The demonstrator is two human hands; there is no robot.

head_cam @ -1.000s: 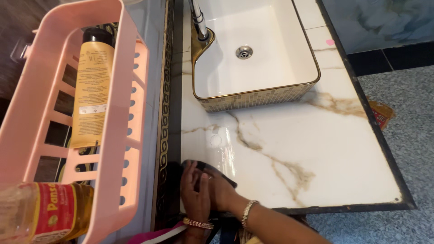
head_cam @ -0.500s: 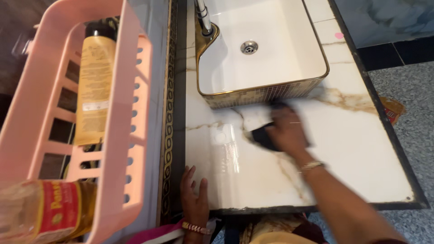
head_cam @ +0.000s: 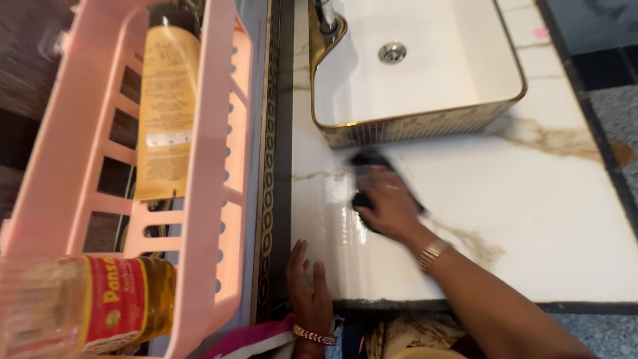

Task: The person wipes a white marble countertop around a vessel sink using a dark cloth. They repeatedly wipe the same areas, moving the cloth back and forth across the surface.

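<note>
The marble counter [head_cam: 531, 219] has plenty of bare surface to the right of the right hand [head_cam: 389, 205], running out to the dark border strip along its front and far side, while the gold-rimmed white sink [head_cam: 425, 80] closes it off just above the hand. To the left, the patterned black-and-gold trim [head_cam: 267, 166] marks the counter's other edge, and beyond it a pink plastic basket [head_cam: 199, 199] holds a tall yellow bottle [head_cam: 166, 113], with a bottle of golden oil [head_cam: 100, 306] lying below. The right hand lies palm down with fingers spread flat over a dark cloth [head_cam: 367, 159], pressing it to the marble just below the sink's front wall; the forearm stretches in from the lower right, a bracelet at the wrist. The left hand [head_cam: 308, 292] rests at the counter's near left corner, fingers extended and loosely apart, gripping nothing, touching the front edge.
</note>
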